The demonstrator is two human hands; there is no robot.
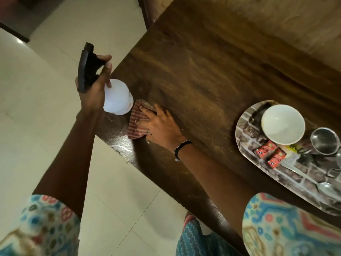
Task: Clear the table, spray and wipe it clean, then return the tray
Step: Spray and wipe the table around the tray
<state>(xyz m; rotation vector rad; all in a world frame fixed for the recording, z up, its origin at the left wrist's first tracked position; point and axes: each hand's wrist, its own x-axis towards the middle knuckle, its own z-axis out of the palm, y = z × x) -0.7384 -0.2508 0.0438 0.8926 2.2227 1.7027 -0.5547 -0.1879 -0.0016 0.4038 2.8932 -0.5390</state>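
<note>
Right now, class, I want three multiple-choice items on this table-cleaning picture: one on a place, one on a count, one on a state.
1. Where does the white bowl sit?
A. on the tray
B. on the floor
C. on the bare table

2. How many red sachets lie on the tray?
A. none
B. two
C. five

3. What does the right hand do?
A. hangs idle
B. lifts a spoon
C. presses the checked cloth on the wooden table

Answers: 1 A, the bowl rests inside the tray's rim. 2 B, two red packets lie beside the bowl. 3 C, fingers lie spread on the cloth, while the left hand grips the spray bottle.

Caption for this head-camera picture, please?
Right hand presses checked cloth on wooden table; left hand holds spray bottle.
</note>
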